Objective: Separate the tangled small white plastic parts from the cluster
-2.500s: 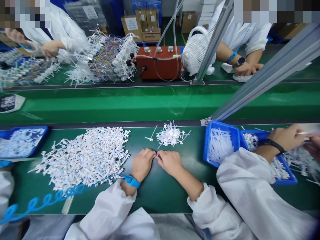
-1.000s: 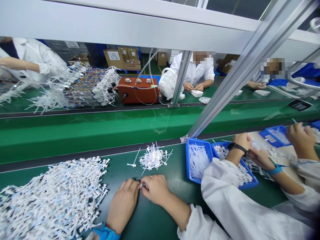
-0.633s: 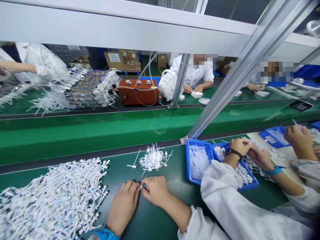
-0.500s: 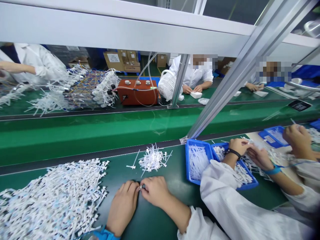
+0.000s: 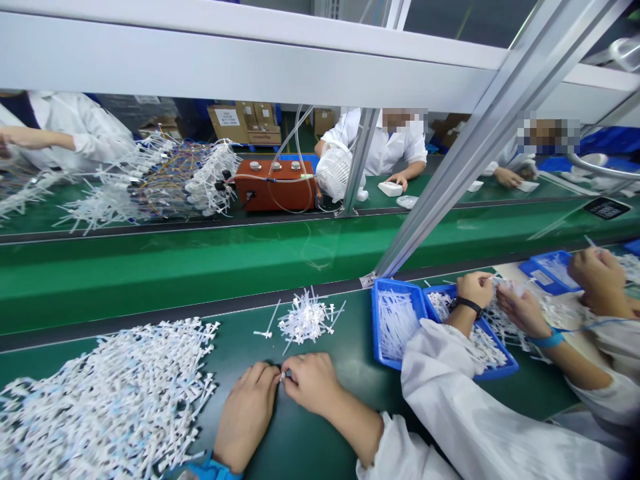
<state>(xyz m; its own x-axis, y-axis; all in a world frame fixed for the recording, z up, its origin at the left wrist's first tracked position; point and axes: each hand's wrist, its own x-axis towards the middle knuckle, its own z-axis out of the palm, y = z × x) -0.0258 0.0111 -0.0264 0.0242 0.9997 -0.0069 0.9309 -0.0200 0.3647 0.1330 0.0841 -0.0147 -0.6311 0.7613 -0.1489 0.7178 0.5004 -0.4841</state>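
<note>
Hardly anything is shifting: left hand [image 5: 245, 417] and right hand [image 5: 311, 381] are staying fingertip to fingertip on the green desk [image 5: 320, 440], pinching what seems a small white plastic part [image 5: 283, 376], near the small heap [image 5: 306, 319], right of the big pile [image 5: 107, 397].

small white plastic part [image 5: 283, 376] | pinched between fingertips | low over green mat

Green conveyor belt [image 5: 200, 267] across the middle. Behind it a red box [image 5: 275, 187], white fan [image 5: 334, 171], tangled wire bundle [image 5: 165, 177], cardboard boxes [image 5: 245, 122]. Two blue trays [image 5: 385, 293] at right, a co-worker's hands [image 5: 475, 288] over them.
</note>
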